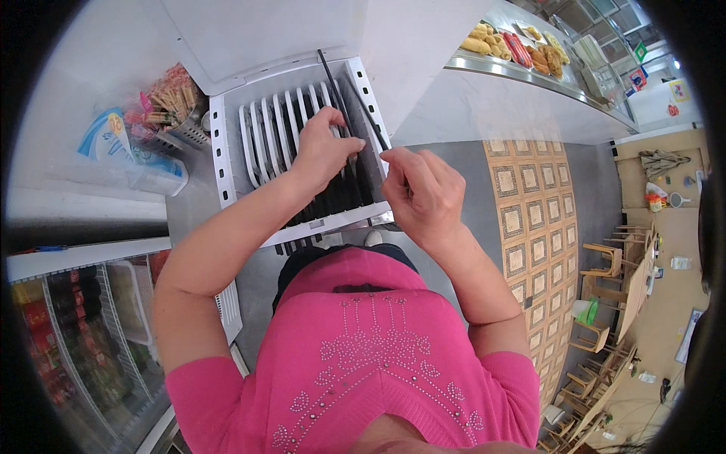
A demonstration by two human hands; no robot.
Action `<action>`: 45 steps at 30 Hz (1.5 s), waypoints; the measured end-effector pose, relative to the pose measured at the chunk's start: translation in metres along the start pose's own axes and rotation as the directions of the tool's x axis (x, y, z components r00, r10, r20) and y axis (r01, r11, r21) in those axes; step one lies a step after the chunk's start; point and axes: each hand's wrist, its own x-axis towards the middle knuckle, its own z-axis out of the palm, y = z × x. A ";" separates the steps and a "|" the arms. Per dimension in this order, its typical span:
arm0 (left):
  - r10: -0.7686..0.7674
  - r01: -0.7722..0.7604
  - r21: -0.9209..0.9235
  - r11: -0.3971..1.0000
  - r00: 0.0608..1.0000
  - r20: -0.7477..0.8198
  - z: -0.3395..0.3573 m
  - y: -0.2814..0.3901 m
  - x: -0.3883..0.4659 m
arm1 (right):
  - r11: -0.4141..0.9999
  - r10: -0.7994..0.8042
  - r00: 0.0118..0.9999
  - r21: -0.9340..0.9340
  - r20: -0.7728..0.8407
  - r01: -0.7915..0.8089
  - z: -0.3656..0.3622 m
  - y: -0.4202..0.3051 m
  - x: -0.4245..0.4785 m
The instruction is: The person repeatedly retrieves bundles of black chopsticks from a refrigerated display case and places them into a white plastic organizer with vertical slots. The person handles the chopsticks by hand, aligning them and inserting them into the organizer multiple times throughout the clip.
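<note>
In front of me is a white plastic box [219, 152] with a row of slots along its rims. Several white oval rings [265, 133] stand upright in a row inside it, with dark gaps between them. My left hand [322, 144] reaches over the rings, thumb and fingers around a thin black rod [334, 85] near the box's right side; whether it grips the rod is unclear. My right hand [422, 190] is at the right rim, its thumb and forefinger pinching the end of another thin black rod [371, 122] that slants across the inner right wall.
Left of the box are a perforated metal holder [190, 131] with wrapped sticks and a blue-and-white packet [108, 136]. A glass-door cooler [96, 335] stands lower left. A counter with fried food [547, 59] is upper right, and wooden stools [604, 261] stand at far right.
</note>
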 end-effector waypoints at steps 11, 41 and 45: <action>0.086 -0.099 -0.141 0.985 0.992 -0.093 0.007 0.000 -0.001 | 0.987 0.009 0.993 -0.158 0.121 0.011 0.029 0.019 -0.019; -0.174 0.200 -0.304 0.932 0.978 0.111 -0.055 0.027 -0.042 | 0.968 0.251 0.952 -0.015 0.177 -0.252 0.004 0.011 -0.038; -0.228 0.273 -0.232 0.934 0.952 0.203 -0.043 0.024 -0.046 | 0.882 0.413 0.870 -0.358 0.271 -0.307 0.027 0.010 -0.009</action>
